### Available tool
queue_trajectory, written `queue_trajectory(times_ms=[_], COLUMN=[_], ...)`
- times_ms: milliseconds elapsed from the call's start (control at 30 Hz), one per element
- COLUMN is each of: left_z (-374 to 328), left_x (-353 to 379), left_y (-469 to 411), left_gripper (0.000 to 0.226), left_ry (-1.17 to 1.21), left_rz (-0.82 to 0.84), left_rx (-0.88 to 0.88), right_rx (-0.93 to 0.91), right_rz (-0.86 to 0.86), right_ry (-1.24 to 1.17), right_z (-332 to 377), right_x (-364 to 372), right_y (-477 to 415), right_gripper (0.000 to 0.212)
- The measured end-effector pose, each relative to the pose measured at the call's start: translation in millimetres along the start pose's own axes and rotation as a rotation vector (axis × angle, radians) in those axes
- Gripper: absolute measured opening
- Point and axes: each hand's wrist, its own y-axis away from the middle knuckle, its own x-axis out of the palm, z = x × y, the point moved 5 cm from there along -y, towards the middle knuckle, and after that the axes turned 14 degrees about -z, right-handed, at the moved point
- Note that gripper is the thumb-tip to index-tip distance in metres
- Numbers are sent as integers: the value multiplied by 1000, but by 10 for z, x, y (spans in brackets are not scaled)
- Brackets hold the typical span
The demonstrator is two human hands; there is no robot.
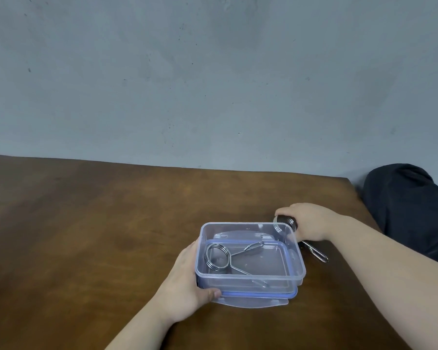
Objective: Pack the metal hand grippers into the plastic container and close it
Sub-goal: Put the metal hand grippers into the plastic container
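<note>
A clear plastic container (250, 270) stands open on the brown table, resting on its blue-rimmed lid (253, 299), which lies underneath it. One metal hand gripper (228, 258) with a coiled spring lies inside the container. My left hand (185, 281) holds the container's left side, thumb at the front corner. My right hand (306, 221) is closed over the coil of a second metal hand gripper (314, 251) just behind the container's right rear corner; one handle sticks out below the hand onto the table.
The wooden table (86, 236) ends at a grey wall behind. A dark bundle of cloth (410, 205) lies past the table's right rear corner.
</note>
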Motion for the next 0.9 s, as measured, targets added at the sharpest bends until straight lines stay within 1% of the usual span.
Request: queue_trajectory(times_ms=[67, 167, 200, 267, 300, 367, 467, 533, 633, 733, 800, 900], left_z=[-16, -91, -114, -163, -186, -232, -233, -224, -205, -189, -192, -230], left_x=[8, 11, 14, 16, 21, 24, 21, 14, 12, 13, 13, 8], left_y=[-7, -12, -22, -55, -76, -106, -111, -114, -110, -108, -100, -92], left_gripper=[104, 100, 100, 98, 96, 95, 96, 96, 92, 90, 90, 89], left_ry=[-3, -14, -20, -16, -15, -17, 0, -4, 11, 6, -4, -23], left_rz=[2, -6, -4, 4, 11, 20, 19, 8, 3, 1, 5, 17], left_rx=[1, 32, 44, 58, 62, 81, 112, 122, 125, 119, 112, 109], right_rx=[80, 154, 144, 42, -27, -152, -254, -268, -245, -213, -202, -197], right_rz=[-151, -413, -483, -529, -513, -416, -254, -173, -63, -12, 19, 55], right_ry=[-103, -293, -354, -411, -405, -345, -141, -26, 69, 168, 208, 228], right_z=[-93, -22, 99, 523, 782, 1249, 1577, 1611, 1524, 1370, 1295, 1257], right_x=[-172, -644, -839, -1185, -1290, -1310, -950, -636, -254, -47, 33, 133], right_y=[107, 232, 261, 311, 340, 390, 346, 285, 233, 214, 232, 272], right_gripper=[34, 42, 46, 51, 50, 46, 45, 44, 42, 46, 53, 51])
